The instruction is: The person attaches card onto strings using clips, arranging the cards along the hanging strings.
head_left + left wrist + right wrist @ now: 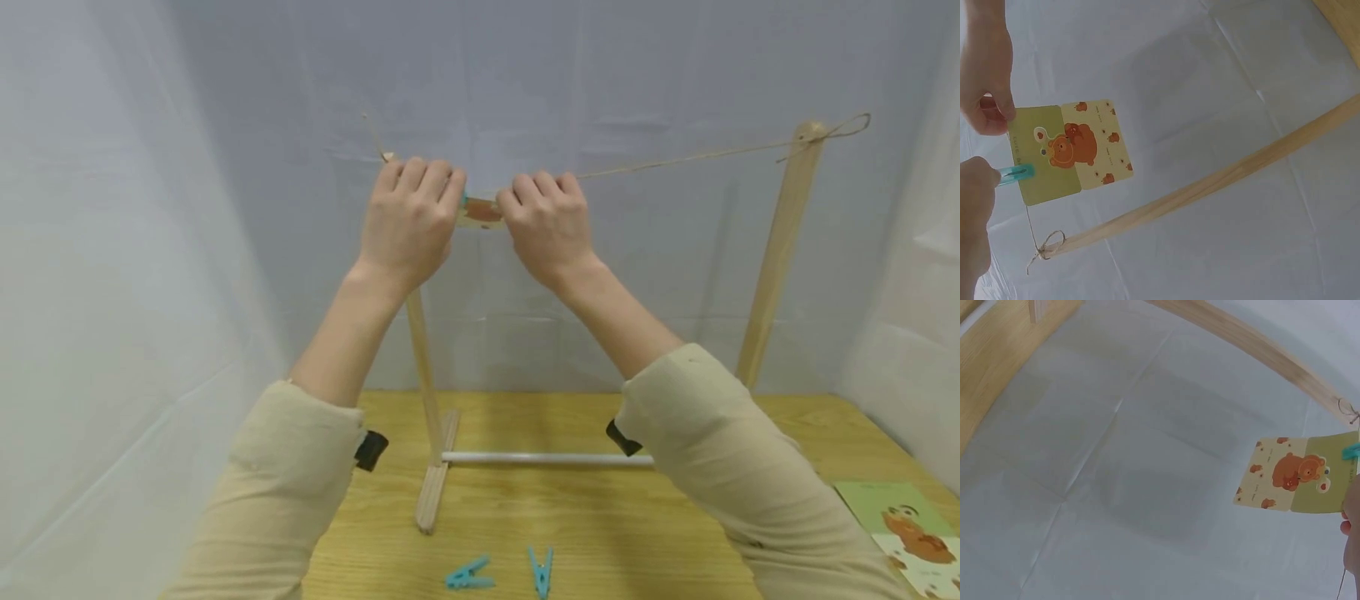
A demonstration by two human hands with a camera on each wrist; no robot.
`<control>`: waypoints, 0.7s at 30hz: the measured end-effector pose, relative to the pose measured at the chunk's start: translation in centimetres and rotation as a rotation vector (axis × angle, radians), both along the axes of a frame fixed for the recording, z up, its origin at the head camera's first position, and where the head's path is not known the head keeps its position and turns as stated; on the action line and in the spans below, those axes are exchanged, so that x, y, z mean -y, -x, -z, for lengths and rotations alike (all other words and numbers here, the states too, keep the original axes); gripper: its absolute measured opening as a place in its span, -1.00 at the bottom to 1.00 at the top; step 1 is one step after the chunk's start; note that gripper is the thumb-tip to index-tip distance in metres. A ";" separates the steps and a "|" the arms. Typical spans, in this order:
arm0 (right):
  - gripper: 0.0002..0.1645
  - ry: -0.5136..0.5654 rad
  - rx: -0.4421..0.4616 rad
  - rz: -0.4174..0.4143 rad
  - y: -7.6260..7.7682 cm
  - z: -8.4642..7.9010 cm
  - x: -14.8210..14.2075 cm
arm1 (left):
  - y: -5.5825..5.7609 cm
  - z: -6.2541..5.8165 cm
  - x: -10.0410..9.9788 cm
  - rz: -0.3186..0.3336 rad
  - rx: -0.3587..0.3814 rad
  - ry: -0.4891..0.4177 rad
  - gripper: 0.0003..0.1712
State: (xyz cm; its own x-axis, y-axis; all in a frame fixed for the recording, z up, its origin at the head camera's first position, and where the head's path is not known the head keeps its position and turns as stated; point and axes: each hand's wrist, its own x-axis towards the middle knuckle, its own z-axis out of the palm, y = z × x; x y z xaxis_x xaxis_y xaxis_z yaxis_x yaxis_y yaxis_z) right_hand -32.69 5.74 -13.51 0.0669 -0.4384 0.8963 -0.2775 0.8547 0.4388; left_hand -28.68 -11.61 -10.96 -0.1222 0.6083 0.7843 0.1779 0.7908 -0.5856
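A card with a brown bear on a green and cream ground (pixel 1054 153) hangs at a twine line (pixel 675 160). My left hand (pixel 412 217) grips a light blue clothespin (pixel 1019 173), whose tip lies over the card's top edge near one end. My right hand (pixel 551 225) pinches the card's other top corner, with thumb and fingers at the line. In the head view the two hands hide most of the card. The right wrist view shows the bear, the clothespin tip (pixel 1352 450) and part of the right hand (pixel 1352 531).
Two wooden posts, the right one (pixel 780 250) and the left one (pixel 425 375), carry the twine. A white rod (pixel 547 458) runs low between them. Two blue clothespins, one open-legged (pixel 470 575) and one upright (pixel 541 573), lie on the table near another bear card (pixel 911 533).
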 end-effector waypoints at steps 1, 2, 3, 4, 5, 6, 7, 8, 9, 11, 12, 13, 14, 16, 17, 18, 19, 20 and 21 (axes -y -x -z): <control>-0.78 0.002 0.001 -0.006 0.0 0.0 0.0 | 0.0 0.0 0.0 0.004 -0.006 -0.005 -0.73; -0.79 0.004 0.002 -0.011 0.0 0.1 0.0 | 0.0 0.1 0.1 0.012 -0.012 -0.010 -0.73; -0.79 0.004 0.003 -0.014 0.0 0.1 0.0 | 0.1 0.1 0.1 0.019 -0.021 -0.018 -0.73; -0.78 0.002 0.005 -0.016 0.0 0.2 0.0 | 0.1 0.1 0.2 0.025 -0.033 -0.024 -0.73; -0.77 0.001 0.010 -0.019 0.1 0.2 0.0 | 0.1 0.1 0.3 0.034 -0.043 -0.030 -0.73; -0.75 -0.001 0.015 -0.020 0.1 0.3 0.0 | 0.1 0.1 0.3 0.042 -0.055 -0.036 -0.73; -0.73 -0.003 0.020 -0.020 0.1 0.3 0.0 | 0.2 0.1 0.4 0.048 -0.067 -0.039 -0.74; -0.73 -0.005 0.028 -0.018 0.1 0.4 0.0 | 0.2 0.2 0.4 0.057 -0.079 -0.041 -0.75; -0.72 -0.006 0.037 -0.016 0.1 0.4 0.0 | 0.2 0.2 0.5 0.064 -0.093 -0.043 -0.76; -0.70 -0.006 0.064 -0.023 0.1 0.5 -0.1 | 0.3 0.2 0.6 0.089 -0.111 -0.050 -0.78; -0.70 -0.008 0.078 -0.025 0.1 0.6 -0.1 | 0.4 0.3 0.7 0.101 -0.120 -0.052 -0.78; -0.69 -0.009 0.094 -0.029 0.1 0.6 -0.2 | 0.4 0.4 0.7 0.111 -0.126 -0.053 -0.78; -0.69 -0.008 0.110 -0.033 0.1 0.6 -0.2 | 0.4 0.4 0.8 0.120 -0.129 -0.055 -0.78; -0.69 -0.007 0.138 -0.041 0.0 0.6 -0.2 | 0.5 0.6 0.9 0.131 -0.126 -0.058 -0.78; -0.69 -0.006 0.150 -0.042 0.0 0.6 -0.3 | 0.5 0.7 0.9 0.132 -0.123 -0.057 -0.79; -0.69 -0.008 0.155 -0.040 0.0 0.6 -0.3 | 0.4 0.8 1.0 0.132 -0.118 -0.057 -0.79; -0.69 -0.006 0.161 -0.043 0.0 0.6 -0.3 | 0.4 0.9 1.0 0.131 -0.110 -0.058 -0.79; -0.69 -0.004 0.164 -0.047 -0.1 0.6 -0.3 | 0.4 1.0 1.1 0.130 -0.102 -0.058 -0.79; -0.70 -0.002 0.165 -0.052 0.0 0.7 -0.4 | 0.4 1.1 1.1 0.129 -0.095 -0.059 -0.80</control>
State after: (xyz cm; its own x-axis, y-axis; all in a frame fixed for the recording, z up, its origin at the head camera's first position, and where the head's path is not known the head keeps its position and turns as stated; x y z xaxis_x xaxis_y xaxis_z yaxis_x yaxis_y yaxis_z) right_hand -32.64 6.10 -14.19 -0.0579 -0.4404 0.8959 -0.3899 0.8361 0.3858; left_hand -29.10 -12.74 -12.09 0.0307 0.5670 0.8231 0.2263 0.7982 -0.5583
